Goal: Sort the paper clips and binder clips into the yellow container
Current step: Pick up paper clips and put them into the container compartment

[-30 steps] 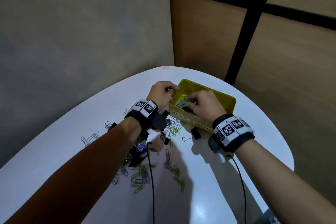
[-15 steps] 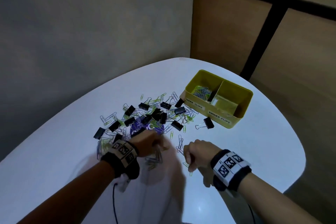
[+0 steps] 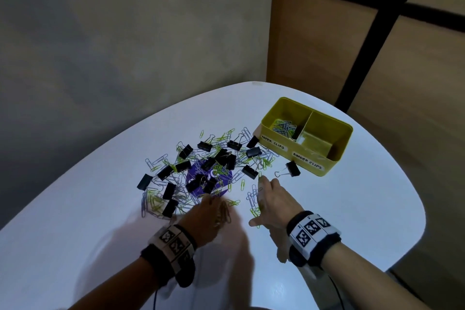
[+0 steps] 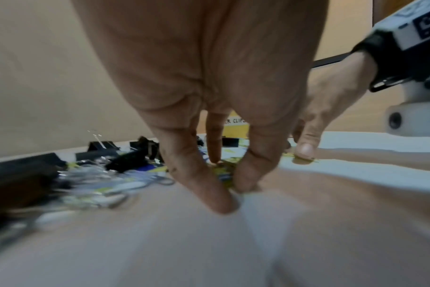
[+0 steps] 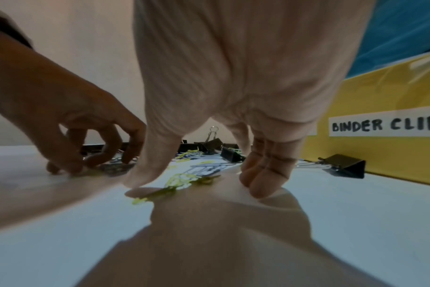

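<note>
A yellow container (image 3: 336,153) with two compartments stands at the right of the white table. Its left compartment, labelled PAPER CLIPS, holds several paper clips (image 3: 284,126); the BINDER CLIPS one looks bare. A pile of paper clips and black binder clips (image 3: 201,166) lies left of it. At the pile's near edge my left hand (image 3: 221,211) pinches a few paper clips (image 4: 225,174) between thumb and fingers. My right hand (image 3: 259,199) is spread over green and silver clips (image 5: 184,178), thumb and fingertips on the table.
One binder clip (image 3: 292,168) lies alone against the container's front wall (image 5: 380,93). A purple disc (image 3: 195,175) sits under the pile. The rounded table edge (image 3: 412,241) is to the right, with a grey wall behind and wooden panels at the back right.
Both hands have come back from the container to the near edge of the pile. Since half a second ago the right hand has reached forward and spread over the clips.
</note>
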The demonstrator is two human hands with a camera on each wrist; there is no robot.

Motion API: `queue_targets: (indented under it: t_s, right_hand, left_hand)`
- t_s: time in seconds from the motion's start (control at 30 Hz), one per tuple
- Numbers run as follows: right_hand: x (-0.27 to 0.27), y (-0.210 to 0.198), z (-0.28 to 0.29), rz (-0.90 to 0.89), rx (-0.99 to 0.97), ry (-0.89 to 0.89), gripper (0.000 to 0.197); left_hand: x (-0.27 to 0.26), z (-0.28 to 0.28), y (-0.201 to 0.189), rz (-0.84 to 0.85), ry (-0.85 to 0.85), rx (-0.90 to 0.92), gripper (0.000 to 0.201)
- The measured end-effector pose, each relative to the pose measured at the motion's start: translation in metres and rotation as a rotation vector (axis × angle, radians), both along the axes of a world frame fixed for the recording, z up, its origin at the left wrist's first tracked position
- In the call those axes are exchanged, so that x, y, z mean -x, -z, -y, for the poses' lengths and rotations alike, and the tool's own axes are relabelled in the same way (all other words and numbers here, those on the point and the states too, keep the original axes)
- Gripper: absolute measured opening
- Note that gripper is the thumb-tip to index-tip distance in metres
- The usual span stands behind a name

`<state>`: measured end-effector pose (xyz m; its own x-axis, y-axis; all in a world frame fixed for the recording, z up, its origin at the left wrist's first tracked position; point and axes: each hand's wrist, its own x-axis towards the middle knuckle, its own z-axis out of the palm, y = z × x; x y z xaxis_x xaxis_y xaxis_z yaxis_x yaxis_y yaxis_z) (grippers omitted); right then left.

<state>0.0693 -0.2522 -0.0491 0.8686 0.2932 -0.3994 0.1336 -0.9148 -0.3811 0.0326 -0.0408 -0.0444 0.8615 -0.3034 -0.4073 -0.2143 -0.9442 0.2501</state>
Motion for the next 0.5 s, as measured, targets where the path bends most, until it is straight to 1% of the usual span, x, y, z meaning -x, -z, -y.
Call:
queue_targets:
  t_s: [0.1,0.17,0.2,0.23,0.33,0.37,0.43,0.5]
  right_hand:
    - [0.004,0.002,-0.009,-0.004,-0.021,-0.053,0.075]
    - [0.005,0.001,-0.012,-0.007,-0.063,-0.062,0.057]
    - [0.005,0.001,-0.011,0.008,-0.084,-0.052,0.053]
    - [0.005,0.001,-0.01,0.022,-0.095,-0.032,0.055]
    - [0.008,0.003,-0.002,0.066,-0.119,0.075,0.077]
    - [0.011,0.003,0.0,0.064,-0.116,0.103,0.082]
    - [0.016,0.006,-0.001,0.063,-0.076,0.097,0.09]
    - [0.021,0.008,-0.009,0.066,-0.052,0.071,0.09]
  left_hand:
    - [-0.003,0.024,0.009,0.091,-0.047,0.041,0.037]
    - [-0.012,0.037,0.011,0.103,-0.044,0.087,0.036]
    - [-0.017,0.04,0.012,0.114,-0.041,0.107,0.037]
    - [-0.021,0.043,0.01,0.13,-0.041,0.129,0.038]
    - [-0.032,0.036,0.011,0.221,-0.02,0.206,0.043]
    - [-0.035,0.032,0.013,0.261,0.005,0.201,0.046]
    - [-0.042,0.026,0.017,0.33,0.07,0.153,0.052]
    - [-0.046,0.023,0.019,0.332,0.09,0.07,0.057]
